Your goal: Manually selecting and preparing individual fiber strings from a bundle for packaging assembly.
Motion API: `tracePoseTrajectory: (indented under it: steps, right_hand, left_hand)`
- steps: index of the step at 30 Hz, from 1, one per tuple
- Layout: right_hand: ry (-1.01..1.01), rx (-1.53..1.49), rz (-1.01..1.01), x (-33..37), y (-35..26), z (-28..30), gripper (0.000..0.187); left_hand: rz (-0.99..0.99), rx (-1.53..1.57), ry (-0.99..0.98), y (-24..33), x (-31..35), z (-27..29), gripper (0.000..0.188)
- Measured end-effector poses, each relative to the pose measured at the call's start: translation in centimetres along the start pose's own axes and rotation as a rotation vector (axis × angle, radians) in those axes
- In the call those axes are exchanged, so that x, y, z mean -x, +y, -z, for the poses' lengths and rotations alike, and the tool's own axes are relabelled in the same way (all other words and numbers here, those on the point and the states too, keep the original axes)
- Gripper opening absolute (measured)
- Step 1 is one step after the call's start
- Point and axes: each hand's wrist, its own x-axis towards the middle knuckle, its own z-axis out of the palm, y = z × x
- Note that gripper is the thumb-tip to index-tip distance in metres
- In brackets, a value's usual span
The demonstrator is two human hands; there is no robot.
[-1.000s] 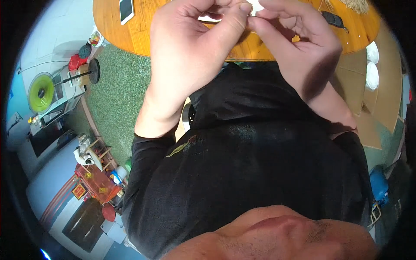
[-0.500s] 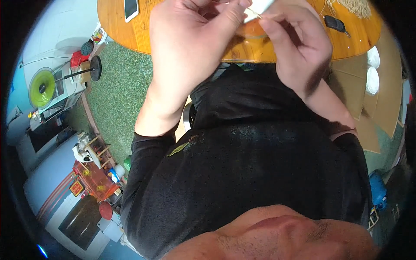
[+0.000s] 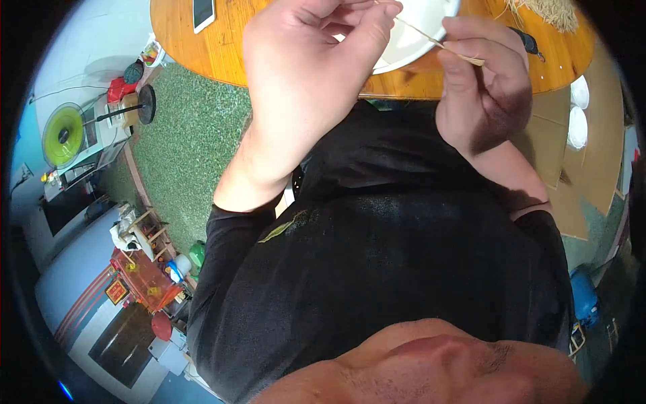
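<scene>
A thin straw-coloured strand (image 3: 418, 30) runs between my two hands over the table's near edge. My left hand (image 3: 313, 71) pinches its left end between thumb and fingers; part of that grip is out of the picture. My right hand (image 3: 494, 84) is closed on the other end, and a pale, flattened tip pokes out past the fingers. Beneath the strand a white round dish (image 3: 404, 55) stands on the table, partly hidden by my left hand and cut off at the top.
The wooden table (image 3: 222, 57) has a rounded edge. A bundle of similar pale strands (image 3: 555, 15) lies at its far right, near a black key fob (image 3: 529, 43). At the left is a phone (image 3: 202, 13). Flattened cardboard (image 3: 595, 161) lies on the floor at right.
My right hand has moved right, away from my left, and the strand now stretches visibly between them. More of the white dish shows. The key fob is now partly covered.
</scene>
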Motion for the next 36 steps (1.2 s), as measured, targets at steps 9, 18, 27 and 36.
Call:
tracePoseTrajectory:
  steps: [9,18,27,36]
  right_hand:
    - [0.013,-0.355,-0.630,-3.2,-3.6,1.8,0.010]
    - [0.060,-0.854,-0.566,-3.9,0.4,1.0,0.005]
    - [-0.182,-0.386,-1.125,-5.8,-1.6,5.1,0.007]
    - [-0.334,-0.462,-1.167,-6.9,-1.3,5.7,0.010]
  left_hand:
    - [0.120,0.236,0.095,4.6,-0.8,-0.7,0.025]
    - [0.070,0.285,-0.041,5.3,-2.6,-1.5,0.022]
    - [-0.127,-0.214,-0.194,7.1,-4.8,-2.5,0.022]
    - [-0.331,0.039,-0.285,3.5,-5.6,-2.6,0.022]
